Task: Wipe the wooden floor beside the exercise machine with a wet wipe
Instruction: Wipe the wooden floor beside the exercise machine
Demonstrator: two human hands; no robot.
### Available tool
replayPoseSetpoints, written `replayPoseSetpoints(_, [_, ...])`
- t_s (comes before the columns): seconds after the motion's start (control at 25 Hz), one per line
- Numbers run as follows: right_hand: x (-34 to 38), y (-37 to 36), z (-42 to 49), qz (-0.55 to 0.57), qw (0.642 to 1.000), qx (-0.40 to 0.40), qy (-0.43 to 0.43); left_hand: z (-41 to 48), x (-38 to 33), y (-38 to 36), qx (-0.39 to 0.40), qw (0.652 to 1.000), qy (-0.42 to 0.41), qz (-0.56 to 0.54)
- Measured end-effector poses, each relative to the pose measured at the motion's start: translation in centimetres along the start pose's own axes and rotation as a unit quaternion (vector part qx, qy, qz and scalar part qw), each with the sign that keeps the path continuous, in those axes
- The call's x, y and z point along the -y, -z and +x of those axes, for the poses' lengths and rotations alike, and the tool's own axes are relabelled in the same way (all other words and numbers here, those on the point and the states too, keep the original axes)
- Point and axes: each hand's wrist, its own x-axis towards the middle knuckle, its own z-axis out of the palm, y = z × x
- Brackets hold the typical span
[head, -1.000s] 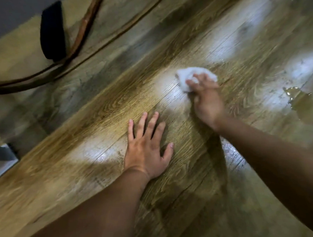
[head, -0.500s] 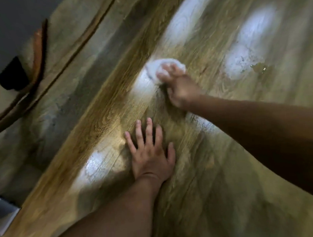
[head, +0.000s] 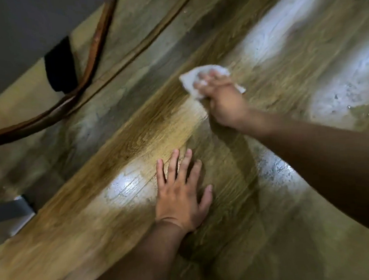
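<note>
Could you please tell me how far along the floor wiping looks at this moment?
Partly done: the brown wooden plank floor has glossy, wet-looking patches near the hands. In hand: the right hand presses the crumpled white wet wipe onto the boards while the left hand rests flat. Left: a small puddle at the right edge remains.

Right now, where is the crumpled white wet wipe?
In the head view, the white wet wipe lies upper centre on the wooden floor, pressed under the right hand, beyond the flat left hand.
</note>
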Motion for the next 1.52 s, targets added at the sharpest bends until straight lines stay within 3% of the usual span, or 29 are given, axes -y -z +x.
replayPoseSetpoints(0.08, [3.6,-2.7,-2.1,0.002,0.971,0.083,0.224,0.2,-0.3,-0.1,-0.022,1.000,0.003,-0.012])
replayPoseSetpoints(0.16, [3.7,-3.4,-2.9,-0.037,0.932,0.128,0.336,-0.1,-0.6,0.0,-0.053,0.998,0.006,-0.035])
replayPoseSetpoints(0.2, [2.1,-2.3,-1.8,-0.040,0.942,0.110,0.314,0.0,-0.7,0.5,-0.070,0.996,0.013,-0.045])
replayPoseSetpoints(0.32, [-5.5,2.0,2.3,-0.044,0.996,-0.003,0.081,3.7,0.1,1.7,-0.106,0.991,0.048,-0.067])
replayPoseSetpoints(0.4, [-9.6,5.2,3.5,-0.020,0.998,-0.055,-0.031,7.8,0.8,2.2,-0.113,0.988,0.083,-0.071])
replayPoseSetpoints(0.48, [-8.6,5.5,3.6,-0.016,0.993,-0.072,-0.096,11.4,0.5,1.9,-0.105,0.984,0.120,-0.083])
replayPoseSetpoints(0.56, [-4.5,2.9,2.3,-0.020,0.997,-0.035,-0.060,12.8,-0.3,0.7,-0.085,0.981,0.155,-0.080])
replayPoseSetpoints(0.64, [0.1,-0.9,-0.5,-0.041,0.994,0.005,0.097,12.5,-0.5,-0.4,-0.097,0.981,0.156,-0.061])
replayPoseSetpoints(0.72, [0.3,-1.5,-1.5,-0.074,0.982,0.034,0.173,12.4,-0.3,-0.5,-0.119,0.978,0.148,-0.083])
replayPoseSetpoints(0.8, [-4.4,1.1,1.3,-0.100,0.989,0.010,0.108,12.6,-0.4,0.0,-0.104,0.980,0.146,-0.081])
replayPoseSetpoints(0.92, [-14.3,6.0,5.5,-0.076,0.987,-0.051,-0.135,12.8,-0.6,0.3,-0.072,0.985,0.140,-0.069])
replayPoseSetpoints(1.04, [-13.8,6.7,5.6,-0.044,0.978,-0.086,-0.187,12.9,-0.3,0.3,-0.067,0.986,0.138,-0.061])
replayPoseSetpoints(1.12, [-8.7,4.1,2.9,0.022,0.989,-0.075,-0.124,13.1,-0.2,0.2,-0.068,0.987,0.137,-0.056])
replayPoseSetpoints(1.16, [-5.8,2.3,0.8,0.033,0.997,-0.061,-0.037,13.1,-0.3,0.2,-0.069,0.987,0.135,-0.054])
replayPoseSetpoints(1.24, [-1.6,-1.0,-3.8,-0.034,0.987,-0.019,0.156,13.0,-0.2,0.1,-0.074,0.987,0.128,-0.065])
replayPoseSetpoints(1.32, [-3.8,0.1,-3.4,-0.097,0.973,0.019,0.207,12.9,-0.1,0.0,-0.076,0.987,0.126,-0.070])
replayPoseSetpoints(1.36, [-6.4,1.6,-2.0,-0.104,0.980,0.011,0.168,12.9,-0.2,0.0,-0.076,0.987,0.127,-0.066])
replayPoseSetpoints(1.44, [-12.6,5.5,0.9,-0.074,0.997,-0.026,0.005,12.9,-0.3,0.1,-0.078,0.987,0.128,-0.063])
replayPoseSetpoints(1.52, [-18.3,9.5,2.5,-0.034,0.982,-0.069,-0.172,13.0,-0.2,0.1,-0.078,0.987,0.123,-0.061])
